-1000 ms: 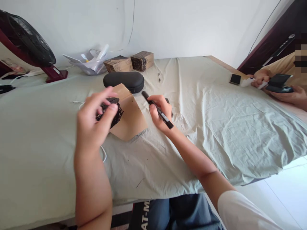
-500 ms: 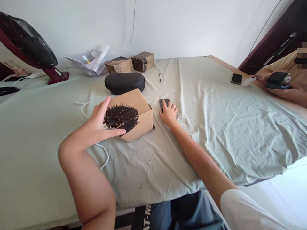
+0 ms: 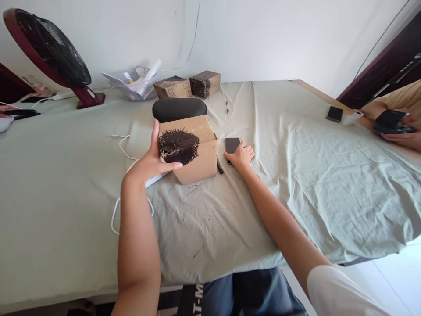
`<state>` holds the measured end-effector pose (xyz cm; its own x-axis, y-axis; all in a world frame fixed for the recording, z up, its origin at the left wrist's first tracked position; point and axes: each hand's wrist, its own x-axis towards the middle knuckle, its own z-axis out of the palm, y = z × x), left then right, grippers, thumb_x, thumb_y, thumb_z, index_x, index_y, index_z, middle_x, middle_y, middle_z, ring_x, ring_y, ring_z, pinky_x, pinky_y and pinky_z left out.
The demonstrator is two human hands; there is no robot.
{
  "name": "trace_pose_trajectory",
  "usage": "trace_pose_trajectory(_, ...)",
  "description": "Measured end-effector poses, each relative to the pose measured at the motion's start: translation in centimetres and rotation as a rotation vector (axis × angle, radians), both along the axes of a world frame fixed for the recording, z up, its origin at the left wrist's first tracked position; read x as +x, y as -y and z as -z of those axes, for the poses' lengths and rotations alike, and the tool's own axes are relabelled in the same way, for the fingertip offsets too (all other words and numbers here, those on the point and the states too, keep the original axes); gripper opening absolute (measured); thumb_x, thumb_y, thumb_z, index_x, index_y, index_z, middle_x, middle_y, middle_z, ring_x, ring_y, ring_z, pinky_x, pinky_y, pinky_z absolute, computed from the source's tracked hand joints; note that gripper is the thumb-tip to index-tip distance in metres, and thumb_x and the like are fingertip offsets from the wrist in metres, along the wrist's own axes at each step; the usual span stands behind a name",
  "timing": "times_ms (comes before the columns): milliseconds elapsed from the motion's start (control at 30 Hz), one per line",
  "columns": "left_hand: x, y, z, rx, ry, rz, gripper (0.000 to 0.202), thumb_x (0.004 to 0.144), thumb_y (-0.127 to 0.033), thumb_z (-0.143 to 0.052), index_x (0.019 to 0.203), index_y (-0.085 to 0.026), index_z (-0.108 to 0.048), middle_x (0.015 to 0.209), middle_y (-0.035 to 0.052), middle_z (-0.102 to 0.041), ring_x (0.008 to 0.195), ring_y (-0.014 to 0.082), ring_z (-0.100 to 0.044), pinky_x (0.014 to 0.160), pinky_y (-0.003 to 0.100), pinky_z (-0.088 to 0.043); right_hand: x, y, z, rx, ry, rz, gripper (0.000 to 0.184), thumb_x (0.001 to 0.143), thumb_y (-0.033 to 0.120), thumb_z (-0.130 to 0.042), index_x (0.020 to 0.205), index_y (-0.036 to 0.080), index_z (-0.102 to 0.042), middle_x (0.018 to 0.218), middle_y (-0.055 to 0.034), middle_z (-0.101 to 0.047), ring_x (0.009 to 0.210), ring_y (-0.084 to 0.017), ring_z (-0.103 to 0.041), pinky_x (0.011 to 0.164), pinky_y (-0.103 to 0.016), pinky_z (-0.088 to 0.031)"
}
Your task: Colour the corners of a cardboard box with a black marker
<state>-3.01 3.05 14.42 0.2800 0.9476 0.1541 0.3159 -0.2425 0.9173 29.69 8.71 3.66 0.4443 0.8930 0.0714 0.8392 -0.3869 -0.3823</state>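
My left hand grips the left end of a brown cardboard box, its thumb along the front and its fingers around the far side. A dense black scribble with spiky strokes covers part of the box. My right hand is over the lower part of a dark smartphone, thumb at its left edge and fingers at its right. Between box and phone lies a black pen or marker. Under the box's left end, a white flat object shows in part. Behind the box sits a black zip case.
Two more scribbled boxes and a clear plastic basket stand by the wall. A fan is at left, a white cable near my left arm. A pen lies farther back. At right, another person's hands hold a dark device.
My left hand has shifted the box slightly away from me, exposing the white object and more of the black pen. My right hand has moved from the phone's face to around its lower edges.
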Motion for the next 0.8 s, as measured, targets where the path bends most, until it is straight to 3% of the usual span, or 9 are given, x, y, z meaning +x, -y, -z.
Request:
trace_pose_trajectory(133,0.6,0.2,-0.3,-0.007,-0.011,-0.017,0.145,0.077,-0.025,-0.094,0.173,-0.042,0.014,0.182,0.0082,-0.024,0.164,0.0277,-0.039,0.122,0.045,-0.051,0.0,0.1,-0.4,-0.023,-0.020,0.007,0.102,0.078,0.055,-0.085,0.156,0.006,-0.042,0.136,-0.0249,-0.052,0.125,-0.040,-0.050,0.109,-0.045,-0.032)
trace_pose_trajectory(333,0.3,-0.3,0.2,0.085,0.035,-0.052,0.137,0.070,-0.026,-0.099,0.174,-0.039,-0.010,0.172,0.0118,-0.044,0.147,0.0290,-0.060,0.099,0.038,-0.065,-0.2,0.4,-0.2,0.003,0.009,0.006,0.088,0.081,0.056,-0.083,0.147,0.007,-0.051,0.134,-0.0236,-0.055,0.126,-0.040,-0.051,0.109,-0.045,-0.033)
trace_pose_trajectory(400,0.0,-0.6,0.8,0.077,0.006,-0.061,0.128,0.066,-0.028,-0.102,0.170,-0.034,-0.027,0.169,0.0141,-0.048,0.146,0.0321,-0.061,0.101,0.042,-0.064,-0.3,0.4,-0.1,0.007,0.010,0.005,0.087,0.081,0.055,-0.083,0.146,0.007,-0.051,0.134,-0.0240,-0.055,0.127,-0.041,-0.051,0.110,-0.045,-0.033)
trace_pose_trajectory(500,-0.2,-1.0,2.0,-0.074,-0.107,-0.064,0.103,0.062,-0.037,-0.103,0.153,-0.025,-0.055,0.160,0.0185,-0.057,0.148,0.0406,-0.057,0.117,0.057,-0.053,-0.3,0.5,-0.2,0.024,0.002,-0.007,0.090,0.081,0.053,-0.084,0.150,0.006,-0.049,0.137,-0.0257,-0.055,0.130,-0.043,-0.051,0.113,-0.049,-0.034)
trace_pose_trajectory(567,0.0,-1.3,2.7,-0.157,-0.131,-0.051,0.096,0.063,-0.040,-0.101,0.148,-0.024,-0.059,0.157,0.0195,-0.059,0.148,0.0441,-0.054,0.124,0.064,-0.044,-0.2,0.6,-0.2,0.046,-0.034,-0.019,0.094,0.079,0.049,-0.086,0.153,0.005,-0.047,0.138,-0.0267,-0.055,0.133,-0.044,-0.051,0.116,-0.052,-0.033)
trace_pose_trajectory(633,0.4,-1.6,3.4,-0.149,-0.068,-0.026,0.102,0.063,-0.040,-0.099,0.154,-0.024,-0.054,0.156,0.0198,-0.059,0.149,0.0445,-0.053,0.125,0.066,-0.040,0.1,0.6,-0.3,0.135,-0.159,-0.033,0.098,0.075,0.041,-0.088,0.155,0.006,-0.044,0.141,-0.0271,-0.053,0.135,-0.043,-0.051,0.118,-0.052,-0.034)
trace_pose_trajectory(700,0.8,-2.0,3.9,-0.097,0.032,-0.004,0.114,0.063,-0.038,-0.098,0.162,-0.024,-0.044,0.156,0.0204,-0.059,0.151,0.0430,-0.050,0.126,0.063,-0.039,0.3,0.5,-0.5,0.304,-0.493,-0.050,0.096,0.069,0.031,-0.090,0.152,0.010,-0.046,0.143,-0.0241,-0.053,0.133,-0.037,-0.054,0.117,-0.047,-0.040)
trace_pose_trajectory(800,1.1,-2.6,4.4,-0.058,0.152,-0.014,0.129,0.063,-0.036,-0.099,0.170,-0.027,-0.027,0.165,0.0197,-0.049,0.155,0.0397,-0.047,0.128,0.055,-0.041,0.5,0.0,-0.9,0.445,-1.052,-0.081,0.063,0.076,0.043,-0.084,0.126,0.016,-0.058,0.119,-0.0134,-0.065,0.110,-0.027,-0.066,0.097,-0.039,-0.056)
